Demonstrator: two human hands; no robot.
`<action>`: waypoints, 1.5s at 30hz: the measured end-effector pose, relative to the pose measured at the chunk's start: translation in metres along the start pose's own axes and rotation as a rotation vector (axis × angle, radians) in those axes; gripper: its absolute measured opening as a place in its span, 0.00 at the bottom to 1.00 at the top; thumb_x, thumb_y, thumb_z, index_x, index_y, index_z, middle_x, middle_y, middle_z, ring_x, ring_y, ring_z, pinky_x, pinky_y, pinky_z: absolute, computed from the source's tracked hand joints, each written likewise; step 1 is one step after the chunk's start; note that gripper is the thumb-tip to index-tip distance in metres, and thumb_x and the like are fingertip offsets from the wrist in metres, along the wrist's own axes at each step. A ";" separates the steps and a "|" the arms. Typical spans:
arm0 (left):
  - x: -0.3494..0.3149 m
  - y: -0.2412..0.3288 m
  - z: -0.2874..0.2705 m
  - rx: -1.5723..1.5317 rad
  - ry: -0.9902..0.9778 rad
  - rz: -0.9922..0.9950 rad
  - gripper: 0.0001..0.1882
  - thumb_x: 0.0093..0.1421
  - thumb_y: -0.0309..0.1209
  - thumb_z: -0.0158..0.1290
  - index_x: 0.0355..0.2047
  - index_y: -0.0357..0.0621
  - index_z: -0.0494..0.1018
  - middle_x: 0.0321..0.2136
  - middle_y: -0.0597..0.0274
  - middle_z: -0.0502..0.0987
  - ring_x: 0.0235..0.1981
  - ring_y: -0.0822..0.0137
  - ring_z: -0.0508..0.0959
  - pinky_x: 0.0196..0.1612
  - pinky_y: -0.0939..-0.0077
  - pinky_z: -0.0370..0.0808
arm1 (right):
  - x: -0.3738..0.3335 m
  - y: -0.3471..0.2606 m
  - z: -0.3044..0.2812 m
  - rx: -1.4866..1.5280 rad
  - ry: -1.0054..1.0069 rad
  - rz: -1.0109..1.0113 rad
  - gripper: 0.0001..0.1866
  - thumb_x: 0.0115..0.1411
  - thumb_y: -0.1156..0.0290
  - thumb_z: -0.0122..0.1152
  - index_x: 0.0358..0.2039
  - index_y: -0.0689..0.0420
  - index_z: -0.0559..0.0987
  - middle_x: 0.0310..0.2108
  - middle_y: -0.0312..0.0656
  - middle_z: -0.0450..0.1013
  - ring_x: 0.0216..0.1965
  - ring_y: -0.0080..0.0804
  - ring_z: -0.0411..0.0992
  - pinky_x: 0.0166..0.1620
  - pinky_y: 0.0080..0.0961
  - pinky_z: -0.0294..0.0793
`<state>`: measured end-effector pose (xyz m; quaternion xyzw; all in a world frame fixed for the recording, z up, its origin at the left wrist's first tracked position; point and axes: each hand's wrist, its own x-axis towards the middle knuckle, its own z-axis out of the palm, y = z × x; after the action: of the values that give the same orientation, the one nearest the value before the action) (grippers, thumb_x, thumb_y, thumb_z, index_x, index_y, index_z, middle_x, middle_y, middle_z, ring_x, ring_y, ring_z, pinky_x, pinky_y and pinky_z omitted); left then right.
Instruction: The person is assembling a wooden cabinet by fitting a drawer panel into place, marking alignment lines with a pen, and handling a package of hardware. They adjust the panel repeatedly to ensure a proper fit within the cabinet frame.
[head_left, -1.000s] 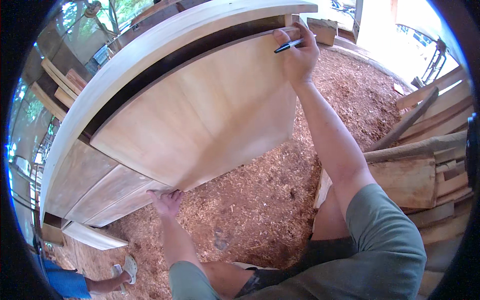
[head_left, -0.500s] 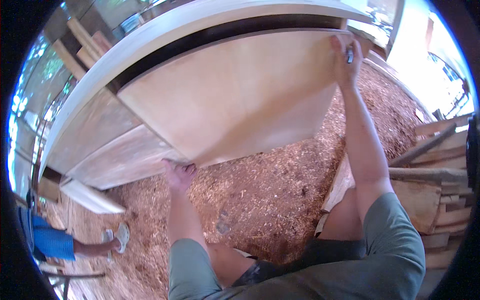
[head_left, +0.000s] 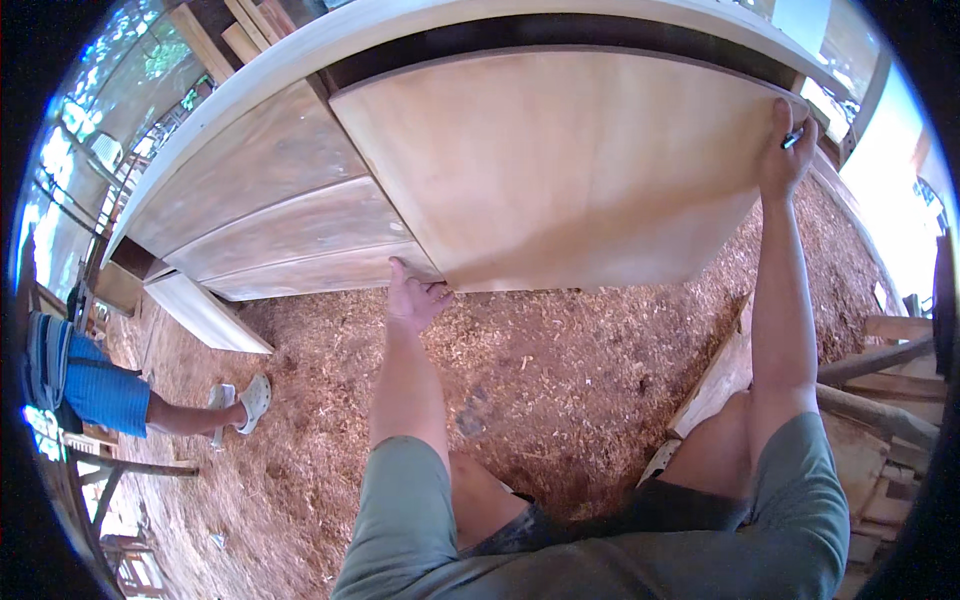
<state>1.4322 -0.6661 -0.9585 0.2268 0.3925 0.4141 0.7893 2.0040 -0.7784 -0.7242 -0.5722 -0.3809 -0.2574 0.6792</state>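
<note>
A broad pale wooden panel (head_left: 560,165) sits at a curved-top wooden cabinet (head_left: 215,135), beside its drawer fronts (head_left: 290,225). My right hand (head_left: 787,165) is closed around the panel's upper right corner. A small dark, silvery-tipped stick (head_left: 792,140), perhaps a pencil, pokes out between its fingers. Down at the panel's lower left corner is my left hand (head_left: 416,298), its fingers curled under the bottom edge. The left thumb points up against the lowest drawer front. A dark gap shows between the panel's top edge and the cabinet top.
Wood shavings cover the ground (head_left: 540,390). At left stands a person in blue shorts (head_left: 105,385) and pale clogs, near a splayed cabinet leg (head_left: 205,315). Stacked timber (head_left: 870,430) lies at right, with a wooden board (head_left: 712,370) by my right leg. Upright planks (head_left: 205,40) lean behind the cabinet.
The view has turned, so the cabinet, panel and both hands appear farther right and more drawer front shows. Both hands keep their places at the panel's corners.
</note>
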 end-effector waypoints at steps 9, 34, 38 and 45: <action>-0.005 0.001 0.005 0.032 -0.007 -0.004 0.71 0.51 0.81 0.41 0.71 0.33 0.26 0.73 0.39 0.36 0.75 0.44 0.39 0.71 0.37 0.43 | -0.004 -0.017 0.001 0.012 -0.001 -0.003 0.27 0.64 0.46 0.63 0.41 0.63 0.77 0.39 0.42 0.75 0.40 0.30 0.72 0.45 0.28 0.71; -0.009 0.002 0.018 0.024 0.108 -0.005 0.68 0.54 0.79 0.37 0.71 0.38 0.21 0.74 0.41 0.34 0.75 0.46 0.40 0.71 0.37 0.45 | 0.001 0.000 0.004 0.034 -0.002 -0.031 0.24 0.65 0.49 0.62 0.41 0.62 0.77 0.34 0.40 0.75 0.36 0.29 0.70 0.41 0.28 0.70; -0.005 0.002 0.003 -0.019 0.099 -0.013 0.67 0.55 0.78 0.37 0.71 0.38 0.21 0.74 0.41 0.33 0.75 0.45 0.39 0.71 0.37 0.44 | -0.006 -0.020 0.004 -0.176 0.026 0.043 0.24 0.65 0.49 0.62 0.37 0.62 0.75 0.29 0.38 0.71 0.31 0.27 0.66 0.36 0.28 0.67; 0.005 -0.003 -0.009 -0.026 0.049 -0.012 0.68 0.54 0.78 0.39 0.71 0.40 0.20 0.74 0.41 0.32 0.75 0.45 0.39 0.71 0.35 0.43 | -0.001 -0.006 0.007 0.044 0.037 -0.032 0.21 0.66 0.52 0.63 0.34 0.60 0.74 0.24 0.34 0.66 0.28 0.24 0.62 0.33 0.28 0.64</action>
<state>1.4278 -0.6635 -0.9676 0.2042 0.4076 0.4198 0.7848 1.9973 -0.7733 -0.7213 -0.5460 -0.3830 -0.2703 0.6944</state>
